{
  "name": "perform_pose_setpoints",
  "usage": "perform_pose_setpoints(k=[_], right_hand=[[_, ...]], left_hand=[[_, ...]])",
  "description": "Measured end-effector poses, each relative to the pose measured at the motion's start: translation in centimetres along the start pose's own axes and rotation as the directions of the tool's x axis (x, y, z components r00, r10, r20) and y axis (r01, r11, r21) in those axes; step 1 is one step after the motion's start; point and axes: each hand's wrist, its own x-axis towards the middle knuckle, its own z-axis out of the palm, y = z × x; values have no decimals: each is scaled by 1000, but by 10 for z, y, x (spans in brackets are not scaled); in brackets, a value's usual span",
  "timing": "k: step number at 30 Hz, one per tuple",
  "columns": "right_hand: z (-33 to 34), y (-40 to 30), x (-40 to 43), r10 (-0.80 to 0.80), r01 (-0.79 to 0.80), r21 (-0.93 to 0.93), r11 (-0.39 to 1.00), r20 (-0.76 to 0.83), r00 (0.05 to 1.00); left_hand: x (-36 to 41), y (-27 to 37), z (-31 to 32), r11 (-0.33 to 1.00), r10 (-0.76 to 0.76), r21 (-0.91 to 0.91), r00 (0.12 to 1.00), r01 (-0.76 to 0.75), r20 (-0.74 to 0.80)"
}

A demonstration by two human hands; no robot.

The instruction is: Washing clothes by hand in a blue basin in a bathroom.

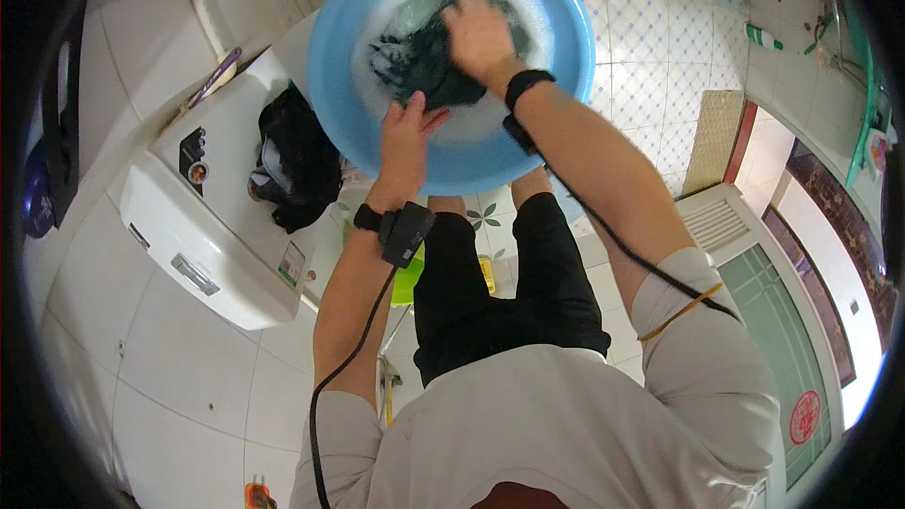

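Dark wet cloth [424, 60] lies bunched in foamy water inside a large light-blue plastic basin [332, 85]. My right hand [481, 35], blurred, is over the cloth's right part with its fingers curled down onto it. At the cloth's near edge is my left hand [409, 138], its thumb and fingers somewhat apart and the fingertips against the fabric. Whether those left fingertips grip it is not clear. Both wrists wear black straps with small devices, and a cable runs up each arm.
Left of the basin, a black garment [300, 162] lies on a white appliance lid [233, 106], with a purple-handled brush [215, 78] at its back edge. A green container [408, 283] sits below. A door with a glass panel [771, 339] stands to the right.
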Motion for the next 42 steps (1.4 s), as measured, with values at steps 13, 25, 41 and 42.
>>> perform_pose_setpoints(k=[13, 25, 41, 42], right_hand=[[9, -27, -29, 118, -110, -43, 993, 436, 892], [-3, -46, -27, 514, -530, 675, 513, 253, 820], [-1, -30, -25, 206, -244, 210, 947, 184, 961], [-3, -19, -15, 230, -247, 246, 937, 97, 968]], left_hand=[[-4, -10, 7, 900, -292, -385, 939, 206, -181], [-1, -2, 16, 721, -429, -577, 901, 383, 63], [-6, 1, 4, 897, -203, -404, 979, 178, -21], [-8, -5, -2, 880, -175, -448, 985, 160, 8]])
